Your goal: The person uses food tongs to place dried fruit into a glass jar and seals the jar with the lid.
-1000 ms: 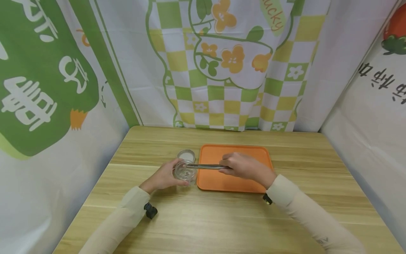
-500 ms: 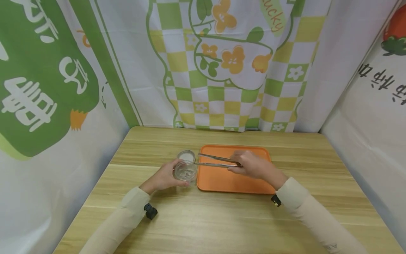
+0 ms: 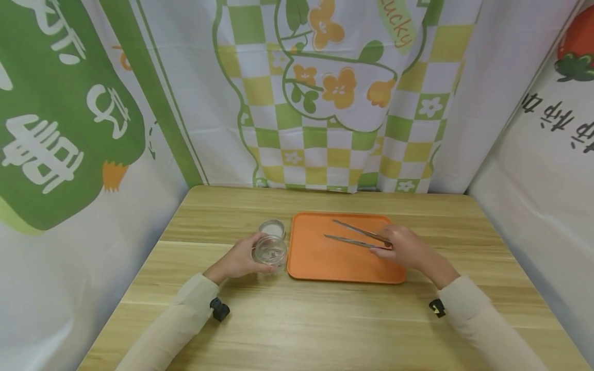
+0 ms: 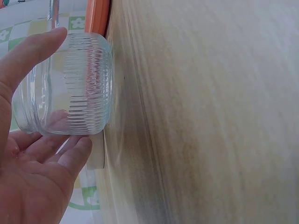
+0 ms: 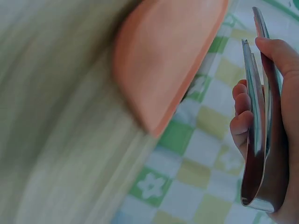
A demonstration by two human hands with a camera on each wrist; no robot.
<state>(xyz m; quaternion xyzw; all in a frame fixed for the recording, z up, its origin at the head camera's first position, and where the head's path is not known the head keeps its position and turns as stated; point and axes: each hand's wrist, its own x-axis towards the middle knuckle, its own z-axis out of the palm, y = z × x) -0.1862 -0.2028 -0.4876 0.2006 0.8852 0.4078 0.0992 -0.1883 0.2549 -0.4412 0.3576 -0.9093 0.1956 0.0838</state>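
My left hand (image 3: pixel 241 257) holds a clear glass jar (image 3: pixel 270 251) on the table, thumb on one side and fingers on the other. In the left wrist view the jar (image 4: pixel 86 84) shows ribbed walls, and nothing can be made out inside it. Just behind it lies a round lid (image 3: pixel 272 228) with a pale middle. My right hand (image 3: pixel 408 250) grips metal tongs (image 3: pixel 359 242) above the orange tray (image 3: pixel 315 265). Their two arms stand apart, tips pointing left, with nothing between them. Serrated tips show on the tongs (image 5: pixel 268 121) in the right wrist view.
The wooden table (image 3: pixel 297 319) bears all of this. A green and yellow checked curtain (image 3: pixel 339 149) hangs along its back edge. White printed cloths stand at the left and right sides.
My right hand has drawn the tongs rightward from over the jar to above the tray, and their arms have spread apart. The left hand and jar have stayed in place.
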